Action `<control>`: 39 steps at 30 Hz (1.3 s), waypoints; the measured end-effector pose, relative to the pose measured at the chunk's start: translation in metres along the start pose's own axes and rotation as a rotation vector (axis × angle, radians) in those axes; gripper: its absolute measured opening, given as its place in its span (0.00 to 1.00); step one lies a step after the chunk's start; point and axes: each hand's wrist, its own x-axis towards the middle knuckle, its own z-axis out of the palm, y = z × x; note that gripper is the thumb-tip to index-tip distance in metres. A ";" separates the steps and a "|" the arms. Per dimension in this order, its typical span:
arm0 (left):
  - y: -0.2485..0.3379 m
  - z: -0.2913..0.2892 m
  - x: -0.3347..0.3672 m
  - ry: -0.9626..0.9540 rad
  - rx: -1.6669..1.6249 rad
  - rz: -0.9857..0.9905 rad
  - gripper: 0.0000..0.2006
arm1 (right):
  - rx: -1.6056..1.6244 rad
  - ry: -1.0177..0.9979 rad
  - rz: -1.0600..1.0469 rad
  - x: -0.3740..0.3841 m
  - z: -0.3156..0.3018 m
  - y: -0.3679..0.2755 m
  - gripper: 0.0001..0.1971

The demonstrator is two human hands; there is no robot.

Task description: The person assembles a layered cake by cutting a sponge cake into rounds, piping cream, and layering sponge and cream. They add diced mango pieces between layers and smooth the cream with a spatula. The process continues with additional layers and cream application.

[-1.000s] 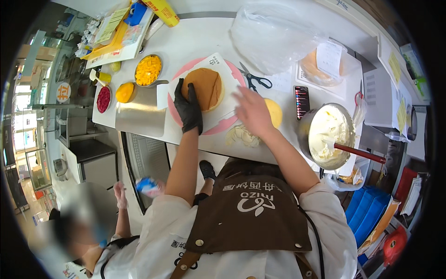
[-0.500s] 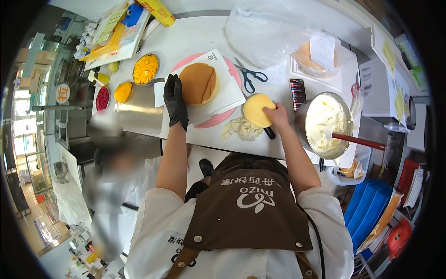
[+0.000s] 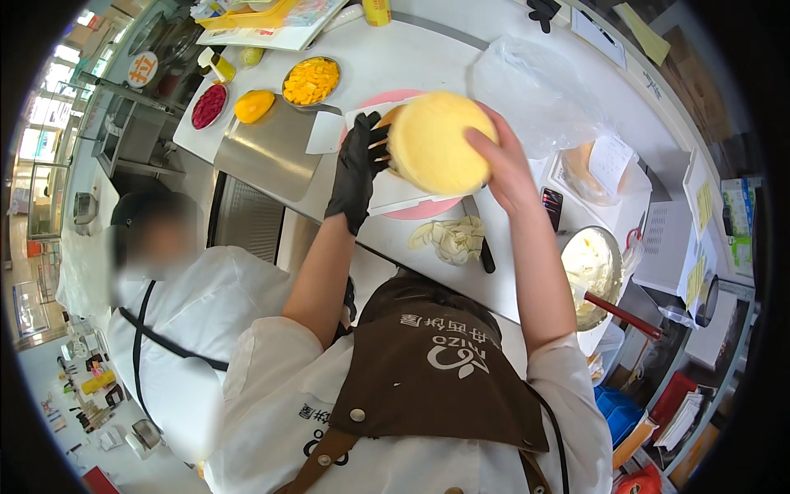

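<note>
My right hand (image 3: 506,160), bare, grips a round yellow sponge cake layer (image 3: 440,144) by its right edge and holds it up above the table. My left hand (image 3: 359,165), in a black glove, has its fingers apart. They lie at the left side of a brown-topped sponge cake (image 3: 384,123), mostly hidden behind the raised layer. Under that cake are a white board (image 3: 387,198) and a pink round base (image 3: 428,212). A black-handled knife (image 3: 485,247) and a crumpled pale heap (image 3: 451,239) lie nearer to me.
At the right stands a metal bowl of white cream (image 3: 594,255) with a red-handled spatula (image 3: 623,315); a phone (image 3: 551,206) lies beside it. Diced mango (image 3: 311,81), a halved mango (image 3: 254,106) and a red-filled bowl (image 3: 209,107) stand far left. A co-worker (image 3: 197,305) is close on my left.
My right hand has lifted the yellow sponge layer up and leftward, over the brown-topped cake. My left hand's fingers have spread from lying together. The view has shifted, and the co-worker shows more.
</note>
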 end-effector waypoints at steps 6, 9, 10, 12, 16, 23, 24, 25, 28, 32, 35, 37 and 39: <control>0.017 -0.005 0.022 0.005 0.237 -0.107 0.26 | -0.819 0.049 -0.130 0.064 0.001 0.067 0.30; 0.008 -0.014 0.030 0.066 0.255 -0.027 0.24 | -0.814 0.008 -0.114 0.070 -0.005 0.070 0.29; 0.009 -0.013 0.030 0.096 0.245 -0.024 0.23 | -0.757 -0.004 -0.080 0.070 -0.007 0.070 0.28; -0.001 -0.020 0.039 0.085 0.234 -0.019 0.22 | -0.644 -0.026 -0.011 0.069 -0.009 0.067 0.28; -0.009 -0.030 0.041 0.162 0.292 0.030 0.22 | -0.813 -0.024 -0.024 0.064 -0.012 0.063 0.27; -0.068 -0.026 0.028 0.142 0.349 0.293 0.31 | -0.358 0.064 -0.051 0.038 0.006 0.090 0.35; -0.056 0.004 0.016 0.149 0.189 0.214 0.31 | -0.399 0.100 -0.060 0.039 0.011 0.100 0.35; -0.049 0.019 0.006 0.168 0.123 0.208 0.31 | -0.434 0.119 -0.069 0.040 0.021 0.106 0.34; -0.046 0.014 0.008 0.197 0.186 0.231 0.29 | -0.281 0.117 0.008 0.030 0.050 0.081 0.34; -0.055 0.025 0.012 0.206 0.220 0.307 0.27 | -0.310 0.035 -0.086 0.055 0.013 0.112 0.34; -0.058 0.024 0.014 0.220 0.278 0.291 0.26 | -0.344 -0.028 -0.103 0.055 -0.003 0.119 0.35; -0.061 0.016 0.017 0.229 0.331 0.278 0.26 | -0.442 -0.038 -0.123 0.045 -0.002 0.115 0.35; -0.048 0.009 0.021 0.162 0.467 0.360 0.24 | -0.354 0.074 -0.072 0.036 -0.006 0.116 0.34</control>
